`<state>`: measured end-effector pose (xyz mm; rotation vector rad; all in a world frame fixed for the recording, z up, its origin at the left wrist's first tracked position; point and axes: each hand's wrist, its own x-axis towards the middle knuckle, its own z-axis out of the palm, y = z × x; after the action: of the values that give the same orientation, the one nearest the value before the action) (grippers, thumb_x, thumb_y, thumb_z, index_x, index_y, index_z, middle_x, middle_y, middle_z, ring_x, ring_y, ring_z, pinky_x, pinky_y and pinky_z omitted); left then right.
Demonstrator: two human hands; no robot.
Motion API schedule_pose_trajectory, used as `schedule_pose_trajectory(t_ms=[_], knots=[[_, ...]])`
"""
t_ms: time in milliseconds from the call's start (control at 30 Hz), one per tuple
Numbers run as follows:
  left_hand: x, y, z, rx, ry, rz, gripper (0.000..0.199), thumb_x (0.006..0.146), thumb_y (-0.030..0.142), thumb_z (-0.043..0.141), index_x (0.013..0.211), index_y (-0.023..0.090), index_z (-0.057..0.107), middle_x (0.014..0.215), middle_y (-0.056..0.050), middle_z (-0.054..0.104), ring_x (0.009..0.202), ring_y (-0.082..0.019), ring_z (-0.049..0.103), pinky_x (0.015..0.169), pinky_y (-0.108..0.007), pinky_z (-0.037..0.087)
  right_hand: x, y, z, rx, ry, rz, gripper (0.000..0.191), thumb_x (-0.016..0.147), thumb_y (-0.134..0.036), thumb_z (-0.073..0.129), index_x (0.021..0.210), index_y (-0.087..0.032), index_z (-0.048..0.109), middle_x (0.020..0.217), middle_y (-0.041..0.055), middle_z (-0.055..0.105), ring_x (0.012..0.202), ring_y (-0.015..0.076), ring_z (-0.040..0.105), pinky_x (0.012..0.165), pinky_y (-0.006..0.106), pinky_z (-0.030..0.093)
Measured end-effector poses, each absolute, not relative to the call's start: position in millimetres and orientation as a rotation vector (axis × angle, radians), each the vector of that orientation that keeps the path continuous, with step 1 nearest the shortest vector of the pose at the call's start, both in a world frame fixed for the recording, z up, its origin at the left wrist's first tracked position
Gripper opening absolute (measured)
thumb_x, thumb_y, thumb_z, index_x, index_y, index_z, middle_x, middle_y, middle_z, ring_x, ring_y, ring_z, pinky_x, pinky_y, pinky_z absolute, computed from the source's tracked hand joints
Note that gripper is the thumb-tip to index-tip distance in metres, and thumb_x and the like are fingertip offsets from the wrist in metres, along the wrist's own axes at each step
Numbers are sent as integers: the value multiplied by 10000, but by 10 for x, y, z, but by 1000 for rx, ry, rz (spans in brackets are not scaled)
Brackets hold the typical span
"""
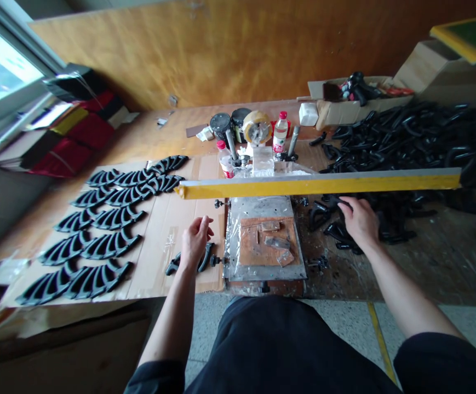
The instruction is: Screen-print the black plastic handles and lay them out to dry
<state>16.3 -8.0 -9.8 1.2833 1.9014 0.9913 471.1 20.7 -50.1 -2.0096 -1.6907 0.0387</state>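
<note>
My left hand [196, 238] hovers over the cardboard's right edge with its fingers loosely bent and slightly apart; nothing shows in them. Beneath it lie a few black curved handles [205, 257], partly hidden by the hand and wrist. On the right, my right hand [360, 221] is at the near edge of the pile of loose black handles [397, 137], its thumb and fingers closed on one dark handle [338, 201], mostly lost among the others. Between the hands sits a flat metal jig plate [233, 230] bearing a brown board [249, 254] and small blocks [276, 242].
A yellow-and-grey bar [320, 185] spans the view above the plate. Rows of black handles [110, 246] lie on cardboard [155, 219] at left. Behind stand bottles [280, 133], dark tubs [221, 125], a tape roll [257, 127] and an open carton [344, 112]. Clamp knobs [320, 262] protrude from the plate.
</note>
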Motion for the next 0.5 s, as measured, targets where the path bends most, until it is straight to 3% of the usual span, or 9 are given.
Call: schedule_pose_trajectory(t_ms=[100,200,267,333,400,500], knots=[[162,-75,-55,1270,1901,1018,400,868,534,482,909,181,666,582,5,573,509,-97,492,505,-193,405,4923,275,-292,-2005,-1481,-175,411,918,-455,430,1117,-175,655,1095,174,630,1015,307,589,840,397,450],[170,-86,-42,1226,1889,1060,384,874,510,487,911,171,664,576,8,565,505,-93,491,498,-190,405,5011,273,-200,-2043,-1430,4,414,924,-465,421,1104,-174,654,986,164,678,927,297,629,790,384,470],[217,-76,-20,1213,1860,1093,379,876,505,493,916,169,664,580,9,565,508,-89,492,498,-186,405,4793,189,-282,-2004,-1653,341,396,926,-459,432,1154,-212,640,845,98,700,767,250,655,694,341,485],[298,-34,35,1227,1812,1135,375,876,506,500,911,172,667,581,11,566,505,-83,486,500,-180,403,4373,63,-451,-1818,-1984,558,388,937,-420,431,1247,-255,596,845,54,707,715,213,660,635,297,481],[395,42,125,1244,1753,1190,369,874,505,506,893,174,669,572,15,566,496,-77,477,497,-175,400,3886,-45,-631,-1619,-2283,530,397,952,-368,419,1323,-311,545,945,36,700,757,192,666,632,268,476],[526,192,288,1264,1656,1286,352,867,493,522,871,172,666,553,19,570,480,-70,475,489,-170,398,3334,-79,-792,-1466,-2611,375,497,944,-217,406,1390,-430,456,943,10,665,716,155,645,605,242,445]])
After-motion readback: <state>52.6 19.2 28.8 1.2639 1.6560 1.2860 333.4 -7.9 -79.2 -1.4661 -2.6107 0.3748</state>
